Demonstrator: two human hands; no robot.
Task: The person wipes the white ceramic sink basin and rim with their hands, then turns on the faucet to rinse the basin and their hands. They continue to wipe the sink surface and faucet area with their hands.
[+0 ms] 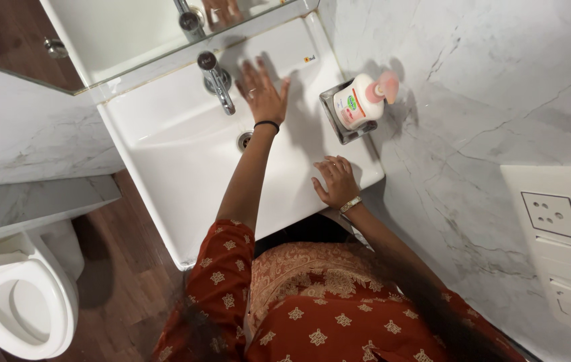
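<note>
The left hand (261, 92), fingers spread wide and holding nothing, lies flat on the back ledge of the white rectangular ceramic washbasin (185, 181), just beside the chrome tap (216, 80), which stands at the middle of the basin's back edge. The right hand (334, 179), open and empty too, rests its fingers on the basin's front right corner, near the white pump bottle of soap with a pink top (364, 99) in its metal holder (336, 124). Grey-veined marble walls (473, 121) surround the basin, with a mirror (124, 33) behind, a white toilet (17, 302) and brown wooden floor (131, 268).
</note>
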